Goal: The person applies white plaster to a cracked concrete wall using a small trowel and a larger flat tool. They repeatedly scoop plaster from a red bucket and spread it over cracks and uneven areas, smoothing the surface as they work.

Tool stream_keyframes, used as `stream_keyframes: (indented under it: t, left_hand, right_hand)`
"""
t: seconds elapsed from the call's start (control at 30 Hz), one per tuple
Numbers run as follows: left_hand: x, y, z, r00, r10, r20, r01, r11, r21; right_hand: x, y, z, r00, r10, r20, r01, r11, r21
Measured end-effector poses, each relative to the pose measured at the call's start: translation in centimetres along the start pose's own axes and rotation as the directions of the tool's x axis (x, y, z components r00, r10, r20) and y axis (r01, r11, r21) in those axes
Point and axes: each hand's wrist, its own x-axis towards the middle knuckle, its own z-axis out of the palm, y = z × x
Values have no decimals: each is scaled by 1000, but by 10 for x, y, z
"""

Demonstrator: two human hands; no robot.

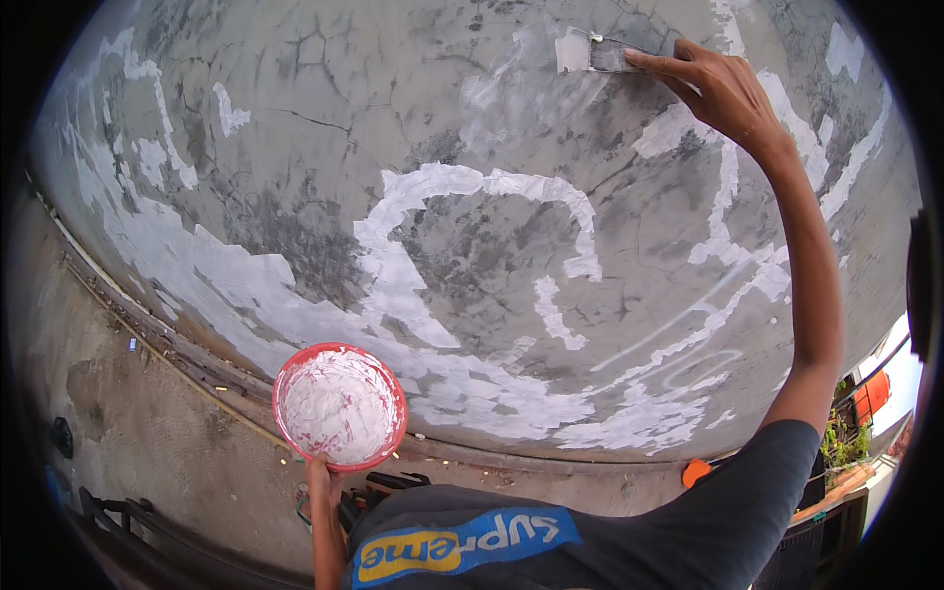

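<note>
My right hand (723, 90) is raised high at the upper right, its fingers closed on a putty knife (612, 56) that lies against the cracked grey wall (305, 108). White filler coats the blade's left end, beside a thin, smeared whitish patch (531, 98). Low on the left, my left hand (321, 482) grips the near rim of a red bowl (402, 418). White paste (339, 408) fills the bowl and streaks its inner sides. Most of the left hand's fingers are hidden beneath the bowl.
Broad white filler strips (433, 182) cross the wall, thickest along its lower part. A concrete floor (108, 393) runs along the wall's foot. An orange object (696, 473) sits at the wall's base on the right. Green plants (844, 442) show at the far right.
</note>
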Motion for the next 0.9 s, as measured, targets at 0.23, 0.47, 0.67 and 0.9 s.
stream_keyframes:
  t: [0.23,0.47,0.67,0.9]
  left_hand:
    - [8,-33,-24,998,-20,60,18,999,34]
    - [-4,-31,12,998,56,-28,-57,997,-51]
    - [4,-36,6,997,54,53,-55,998,18]
    - [19,-44,1,998,-1,62,-1,1000,22]
  right_hand:
    - [7,-19,-32,997,8,-74,-12,999,-51]
    - [25,-42,-35,992,125,-30,-127,991,-44]
    - [14,-41,-62,986,167,-12,-167,975,-144]
    - [22,-66,-35,992,81,-101,-83,996,-18]
